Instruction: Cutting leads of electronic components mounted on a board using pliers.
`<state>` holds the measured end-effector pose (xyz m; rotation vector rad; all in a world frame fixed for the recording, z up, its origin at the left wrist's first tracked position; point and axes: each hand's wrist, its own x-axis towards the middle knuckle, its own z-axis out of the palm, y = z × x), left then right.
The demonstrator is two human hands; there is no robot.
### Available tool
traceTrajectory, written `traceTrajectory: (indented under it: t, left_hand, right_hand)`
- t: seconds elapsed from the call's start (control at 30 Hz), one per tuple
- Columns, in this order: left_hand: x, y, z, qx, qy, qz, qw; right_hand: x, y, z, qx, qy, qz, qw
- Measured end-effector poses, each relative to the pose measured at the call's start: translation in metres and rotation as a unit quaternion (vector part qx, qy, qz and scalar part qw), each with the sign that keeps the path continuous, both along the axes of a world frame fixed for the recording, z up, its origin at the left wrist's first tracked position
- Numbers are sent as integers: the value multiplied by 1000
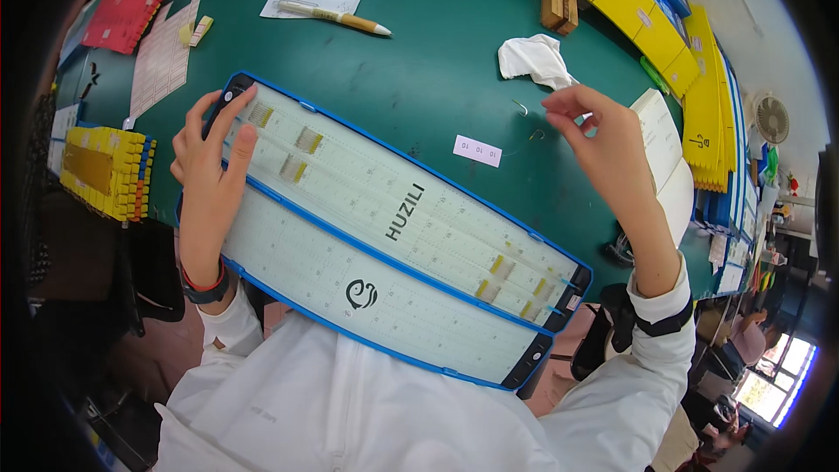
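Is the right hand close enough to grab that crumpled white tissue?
Probably yes: the right hand is close by, and nothing seems to cover the tissue or stand between them. It may be pinching something thin, though.

Fisheye view as I receive it: bright, soft light across the blue-edged case [350, 179]; a glaring window [778, 385] beyond its right end; dimness below its left end; curved, blackened margins surrounding it.

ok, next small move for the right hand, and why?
I'd probably bring the right hand down to the small yellowish hook-shaped piece on the dark green tabletop: it lies close to that hand, while the left hand rests on the long white case with blue edging. Can't tell whether the right hand holds something.
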<state>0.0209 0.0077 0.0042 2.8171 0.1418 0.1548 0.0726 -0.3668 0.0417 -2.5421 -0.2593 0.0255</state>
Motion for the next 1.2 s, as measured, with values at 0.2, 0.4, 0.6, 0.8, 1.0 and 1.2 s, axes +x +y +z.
traceTrajectory:
  t: [0.2,0.4,0.6,0.8,1.0,1.2]
  left_hand:
    - [-4,-1,0,15,-22,-7,1000]
    - [-6,-10,1,-18,-32,-13,999]
    - [-5,-2,6,0,18,-11,1000]
    - [-31,-82,41,0,17,-192,981]
    - [-74,-157,28,-70,121,-373,917]
    - [-82,-160,25,-58,137,-379,913]
  right_hand:
    - [17,16,-12,40,15,12,999]
    - [-2,1,-16,-80,-43,19,996]
    - [-42,14,28,9,-35,-26,999]
    - [-87,29,17,20,56,-14,998]
    - [-105,34,7,-50,35,36,997]
    - [-110,15,16,-58,36,3,998]
